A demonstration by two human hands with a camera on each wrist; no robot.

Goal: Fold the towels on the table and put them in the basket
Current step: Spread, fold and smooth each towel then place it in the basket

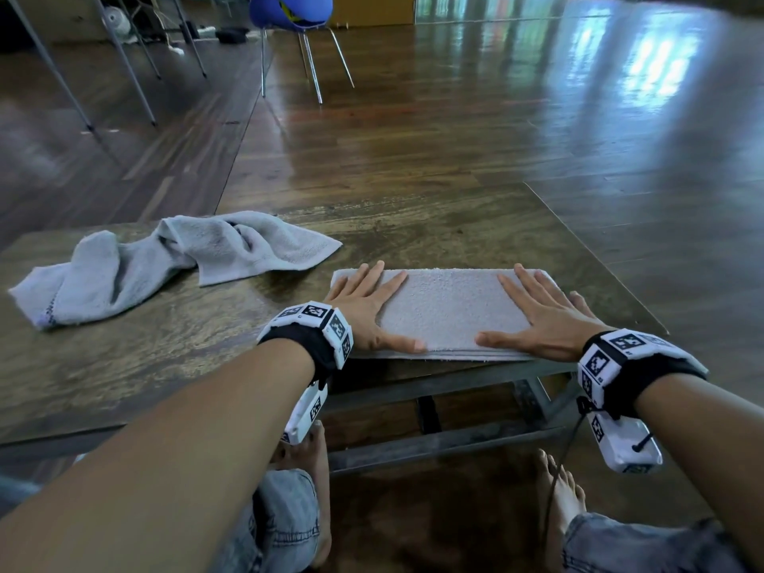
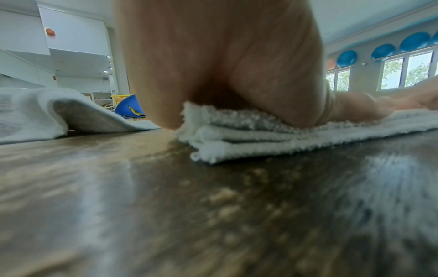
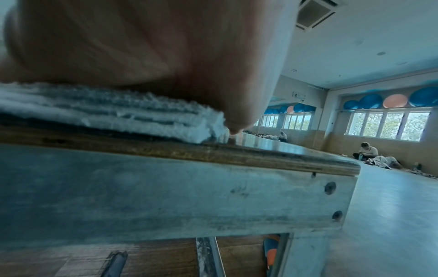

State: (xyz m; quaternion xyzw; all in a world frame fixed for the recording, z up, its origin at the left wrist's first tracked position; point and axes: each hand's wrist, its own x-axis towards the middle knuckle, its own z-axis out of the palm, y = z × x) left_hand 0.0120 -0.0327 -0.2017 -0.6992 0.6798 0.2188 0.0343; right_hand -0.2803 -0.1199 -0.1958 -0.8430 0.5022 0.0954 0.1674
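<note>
The wooden desk (image 1: 124, 366) fills the lower part of the head view, its near right edge resting on a grey metal frame (image 3: 166, 196). On its left half lies a crumpled grey towel (image 1: 165, 262), unfolded, bunched into ridges, one corner reaching toward the middle of the desk. Just beside that corner, at the near right edge of the desk, sits the folded towel (image 1: 446, 312), a flat rectangle whose stacked layers show at its edge in both wrist views. The left hand (image 1: 364, 312) lies flat on the folded towel's left end, its grip spread, fingers straight and fanned, the thumb along the near edge. The right hand (image 1: 541, 316) lies on the right end in the same way, grip spread, palm down, thumb pointing inward along the near edge; the two thumbs are apart. A blue chair (image 1: 289, 10) stands on the floor beyond the desk. No basket can be told in the head view.
</note>
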